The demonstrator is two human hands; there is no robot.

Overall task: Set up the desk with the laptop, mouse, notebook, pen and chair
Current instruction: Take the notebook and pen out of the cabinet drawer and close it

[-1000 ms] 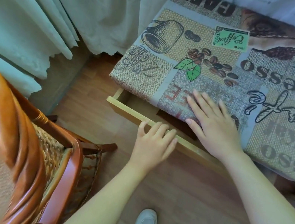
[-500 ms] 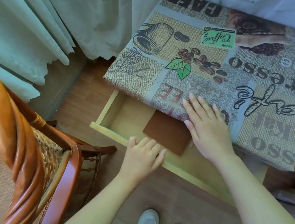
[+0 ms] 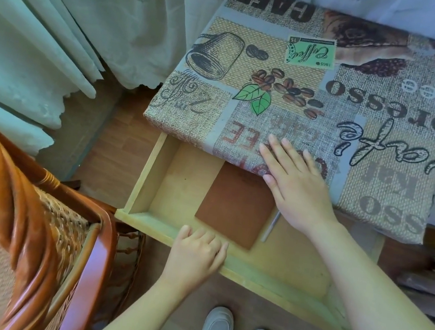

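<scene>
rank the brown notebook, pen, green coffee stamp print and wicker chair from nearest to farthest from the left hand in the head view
From the left hand, which rests on the drawer front:
1. Brown notebook, in the drawer just beyond the fingers.
2. Pen, in the drawer right of the notebook.
3. Wicker chair, to the left on the floor.
4. Green coffee stamp print, far back on the tablecloth.

We see the desk [image 3: 399,179] covered in a burlap-look cloth printed with tan and grey patches, brown coffee beans, green leaves and dark café lettering. The drawer [image 3: 174,186] is pale yellow wood; the notebook [image 3: 234,208] inside is plain rust-brown, the pen [image 3: 270,228] beside it silvery-grey. The chair [image 3: 14,204] is glossy reddish-brown with woven tan cane.
</scene>
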